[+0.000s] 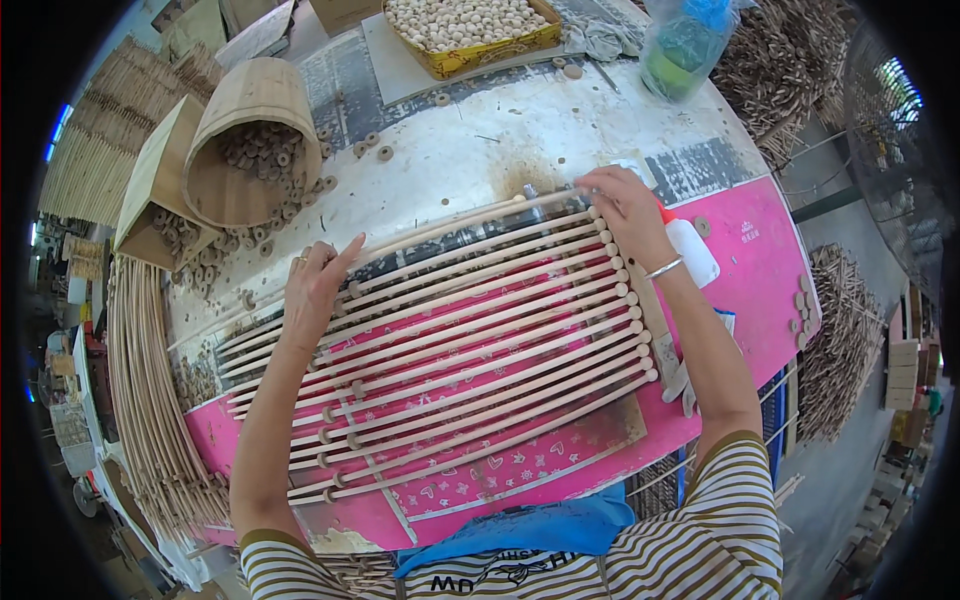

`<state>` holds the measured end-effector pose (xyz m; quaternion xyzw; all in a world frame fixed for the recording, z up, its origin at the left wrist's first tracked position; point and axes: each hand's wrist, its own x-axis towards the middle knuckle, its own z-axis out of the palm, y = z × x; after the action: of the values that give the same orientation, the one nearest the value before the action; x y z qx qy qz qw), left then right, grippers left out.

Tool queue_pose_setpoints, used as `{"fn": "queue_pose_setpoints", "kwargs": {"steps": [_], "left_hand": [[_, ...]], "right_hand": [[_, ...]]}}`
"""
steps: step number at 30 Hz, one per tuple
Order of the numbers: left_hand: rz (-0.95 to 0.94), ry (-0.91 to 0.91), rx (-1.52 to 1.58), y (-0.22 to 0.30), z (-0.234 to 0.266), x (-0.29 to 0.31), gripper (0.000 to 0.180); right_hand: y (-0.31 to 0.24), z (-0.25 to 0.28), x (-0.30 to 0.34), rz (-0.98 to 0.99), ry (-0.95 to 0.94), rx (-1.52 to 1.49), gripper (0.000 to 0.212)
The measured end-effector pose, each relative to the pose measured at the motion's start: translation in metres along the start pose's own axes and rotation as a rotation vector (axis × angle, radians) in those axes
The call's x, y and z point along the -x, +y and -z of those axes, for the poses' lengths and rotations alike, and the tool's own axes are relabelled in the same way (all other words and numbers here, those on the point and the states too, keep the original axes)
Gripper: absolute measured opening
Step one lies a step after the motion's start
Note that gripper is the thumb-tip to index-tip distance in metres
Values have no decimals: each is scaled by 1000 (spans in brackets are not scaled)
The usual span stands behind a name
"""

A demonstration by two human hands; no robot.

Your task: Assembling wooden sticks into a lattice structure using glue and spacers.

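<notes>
A pale wooden rod [470, 215] stretches between my hands along the far side of a row of rods. My left hand [318, 285] is closed on it, thumb and forefinger at the rod. Near its right end, the fingertips of my right hand [622, 208] pinch the same rod. Below lie several similar wooden rods [480, 345], side by side on pink patterned sheeting [560, 455]. Each has a round wooden ball [636, 327] at its right end, lined up along a strip. Toward their left ends, small brown wooden rings [325, 436] sit on several rods.
A wooden bucket [255, 95] lies tipped at the left, spilling brown rings [265, 160]. A yellow basket [500, 55] of wooden balls stands at the back. Beside my right wrist is a white bottle [695, 255]. Bundled rods [150, 390] line the left edge; a bagged green container [680, 60] stands far right.
</notes>
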<state>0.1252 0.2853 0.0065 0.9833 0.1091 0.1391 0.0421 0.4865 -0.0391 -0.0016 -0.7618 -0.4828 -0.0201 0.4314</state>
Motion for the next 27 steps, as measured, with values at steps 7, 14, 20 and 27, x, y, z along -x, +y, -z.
{"fn": "queue_pose_setpoints", "kwargs": {"steps": [7, 14, 20, 27], "left_hand": [[47, -35, 170, -4, 8, 10, 59], [18, 38, 92, 14, 22, -12, 56], [-77, -59, 40, 118, 77, 23, 51], [-159, -323, 269, 249, 73, 133, 64]], "right_hand": [[3, -11, 4, 75, -159, 197, 12], [28, -9, 4, 142, -185, 207, 14], [32, -7, -8, 168, -200, 246, 13], [28, -15, -1, 125, -168, 211, 11]]}}
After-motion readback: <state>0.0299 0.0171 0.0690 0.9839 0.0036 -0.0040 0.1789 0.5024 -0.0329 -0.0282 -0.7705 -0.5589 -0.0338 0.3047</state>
